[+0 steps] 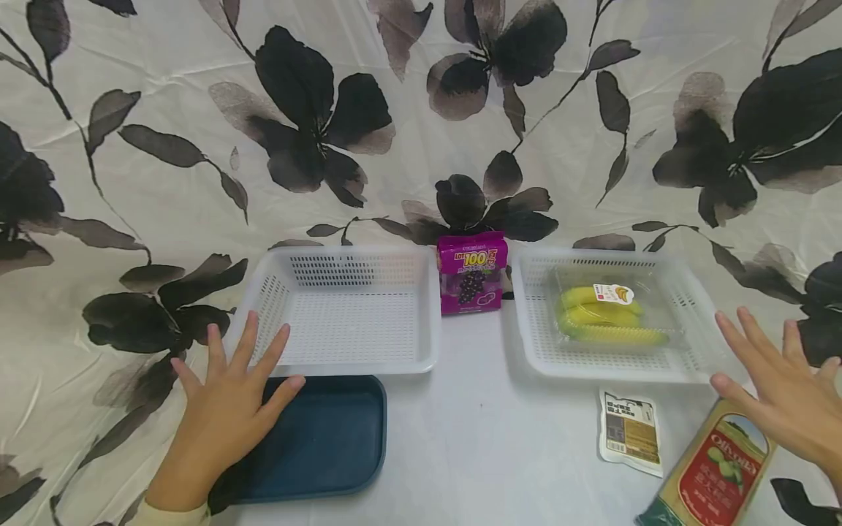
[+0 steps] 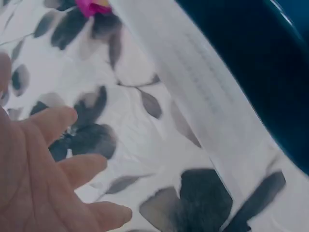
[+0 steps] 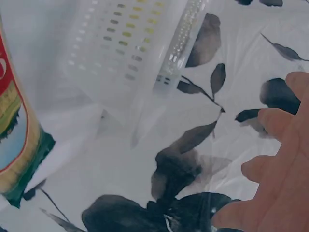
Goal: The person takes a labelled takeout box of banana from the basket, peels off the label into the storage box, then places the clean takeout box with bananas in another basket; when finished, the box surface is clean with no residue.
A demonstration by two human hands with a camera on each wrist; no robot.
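Observation:
In the head view my left hand (image 1: 226, 413) is spread with straight fingers over the dark blue tray (image 1: 329, 446) and the near left corner of a white basket (image 1: 430, 351). My right hand (image 1: 789, 394), fingers also splayed, hovers by the right basket (image 1: 539, 358) and overlaps the top of an Olivoila pack (image 1: 720, 467). Neither hand holds anything. Inside the right basket lies a clear plastic box of bananas (image 1: 598, 314). In the left wrist view the palm (image 2: 29, 179) shows with fingers apart; the right wrist view likewise shows bare, spread fingers (image 3: 277, 123).
Between the two baskets stands a purple grape candy bag (image 1: 471, 274). A small white and brown packet (image 1: 630, 431) lies in front of the right basket, left of the Olivoila pack. Flower-patterned cloth (image 1: 395, 190) extends behind and to the sides.

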